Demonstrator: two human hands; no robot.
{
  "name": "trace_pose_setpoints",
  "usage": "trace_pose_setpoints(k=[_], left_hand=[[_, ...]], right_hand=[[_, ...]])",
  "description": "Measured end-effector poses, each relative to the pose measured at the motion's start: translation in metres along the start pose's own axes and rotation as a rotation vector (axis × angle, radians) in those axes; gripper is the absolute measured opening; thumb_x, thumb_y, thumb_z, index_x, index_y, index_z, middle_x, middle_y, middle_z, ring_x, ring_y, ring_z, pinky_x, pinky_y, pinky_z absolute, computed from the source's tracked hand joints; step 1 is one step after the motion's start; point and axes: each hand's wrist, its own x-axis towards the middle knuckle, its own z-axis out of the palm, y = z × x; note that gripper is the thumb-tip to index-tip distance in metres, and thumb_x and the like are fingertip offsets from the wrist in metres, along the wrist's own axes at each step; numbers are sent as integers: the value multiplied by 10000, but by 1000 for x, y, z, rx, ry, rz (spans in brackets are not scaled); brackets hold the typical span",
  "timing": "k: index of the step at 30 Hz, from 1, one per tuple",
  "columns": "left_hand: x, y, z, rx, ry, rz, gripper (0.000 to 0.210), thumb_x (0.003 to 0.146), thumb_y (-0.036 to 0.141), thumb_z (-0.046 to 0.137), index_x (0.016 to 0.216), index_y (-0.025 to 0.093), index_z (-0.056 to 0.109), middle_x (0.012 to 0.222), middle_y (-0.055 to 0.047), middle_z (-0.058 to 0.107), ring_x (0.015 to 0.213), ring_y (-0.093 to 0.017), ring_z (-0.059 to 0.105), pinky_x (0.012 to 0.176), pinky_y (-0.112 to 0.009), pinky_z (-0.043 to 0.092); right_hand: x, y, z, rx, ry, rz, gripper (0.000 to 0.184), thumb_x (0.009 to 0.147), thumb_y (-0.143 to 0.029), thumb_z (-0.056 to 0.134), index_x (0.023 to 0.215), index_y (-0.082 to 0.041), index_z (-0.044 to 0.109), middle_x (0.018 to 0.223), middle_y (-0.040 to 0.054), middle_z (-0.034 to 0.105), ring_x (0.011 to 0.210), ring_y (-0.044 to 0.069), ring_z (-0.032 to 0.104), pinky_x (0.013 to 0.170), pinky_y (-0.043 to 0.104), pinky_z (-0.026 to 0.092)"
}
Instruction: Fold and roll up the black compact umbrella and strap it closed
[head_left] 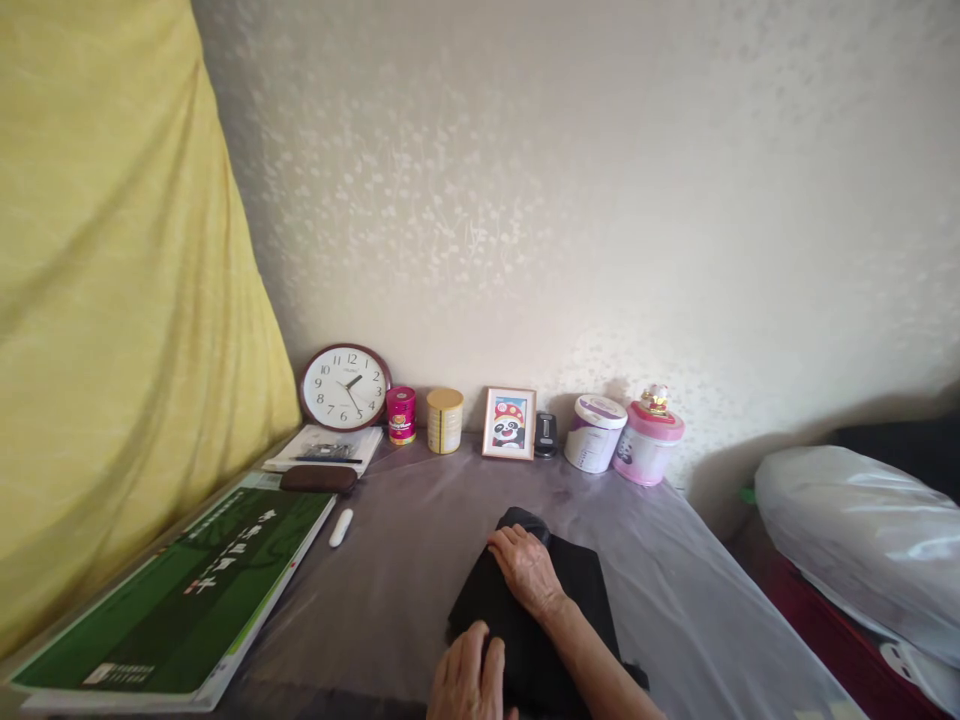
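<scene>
A black fabric item lies on the table in front of me; whether it is a bag or a folded garment I cannot tell. Near its far end, where the fabric bunches into a rounded fold, my right hand rests with bent fingers closed on the cloth. My left hand is at the near left edge of the fabric, fingers apart and slightly bent, its lower part cut off by the frame. A short dark strap or tab sticks out at the item's right side.
A grey cover lies over the table. On the left are a green book, a brown case and a white stick-like object. Along the wall stand a clock, several tins and tubs, and a picture frame.
</scene>
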Motion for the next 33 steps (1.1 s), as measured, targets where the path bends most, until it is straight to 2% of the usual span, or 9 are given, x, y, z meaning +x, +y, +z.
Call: trace_pose_setpoints(k=[3, 7, 10, 15, 20, 24, 28, 31, 33], left_hand=[[9, 0, 10, 159, 99, 128, 723, 561, 76, 621, 1257, 212, 477, 1399, -102, 382, 1279, -330, 348, 1048, -436, 314], [14, -6, 34, 294, 237, 145, 582, 791, 67, 394, 1318, 306, 332, 1375, -57, 422, 1238, -225, 430, 989, -365, 407], [15, -7, 43, 292, 194, 107, 582, 796, 33, 328, 1313, 300, 304, 1379, -59, 401, 1253, -221, 406, 991, -357, 407], [15, -3, 39, 231, 84, 64, 600, 778, -9, 251, 1321, 245, 251, 1401, -53, 329, 1289, -223, 335, 1029, -347, 365], [17, -7, 42, 196, 40, 51, 620, 772, -38, 211, 1332, 230, 205, 1411, -58, 304, 1296, -217, 313, 1036, -332, 362], [19, -13, 49, 190, 40, 107, 623, 789, -16, 271, 1348, 237, 165, 1421, -78, 290, 1308, -245, 275, 1049, -352, 354], [19, -15, 49, 198, 31, 117, 681, 747, -50, 281, 1360, 222, 165, 1427, -93, 279, 1310, -255, 263, 1049, -365, 356], [16, -11, 43, 196, 7, 125, 783, 640, -95, 286, 1371, 165, 176, 1445, -108, 230, 1323, -251, 235, 1054, -360, 346], [15, -7, 38, 172, -21, 116, 858, 572, -83, 324, 1382, 128, 135, 1464, -124, 155, 1337, -264, 194, 1063, -370, 330]], right_hand=[[0, 1, 1, 26, 2, 10, 191, 911, -250, 433, 819, -214, 596, 787, 8, 632, 786, 149, 554, 706, 255, 391], [-2, 7, 6, 97, 25, 20, 190, 897, -254, 463, 793, -216, 617, 791, 4, 656, 833, 154, 562, 766, 267, 394], [-2, 14, 9, 169, 42, 24, 196, 900, -234, 449, 865, -215, 640, 885, 14, 680, 954, 163, 560, 888, 295, 366], [3, 31, 11, 254, -26, 69, 284, 925, -221, 369, 934, -228, 653, 995, 13, 687, 1079, 174, 533, 1018, 372, 267], [15, 48, 20, 214, -106, 182, 329, 932, -245, 325, 934, -228, 654, 1000, 29, 684, 1033, 165, 568, 936, 305, 370], [19, 61, 25, 163, -101, 320, 331, 925, -237, 312, 956, -202, 640, 967, 63, 686, 946, 185, 612, 861, 297, 427], [-5, 78, 12, 92, 18, 449, 311, 903, -255, 341, 1061, -179, 598, 1083, 103, 644, 1031, 229, 574, 936, 367, 387], [-46, 90, -6, 32, 152, 492, 301, 880, -236, 348, 1000, -227, 624, 1061, 88, 646, 1035, 226, 564, 927, 354, 384], [-77, 93, -18, 32, 156, 534, 290, 867, -259, 365, 975, -233, 633, 1008, 96, 656, 990, 229, 584, 870, 340, 414]])
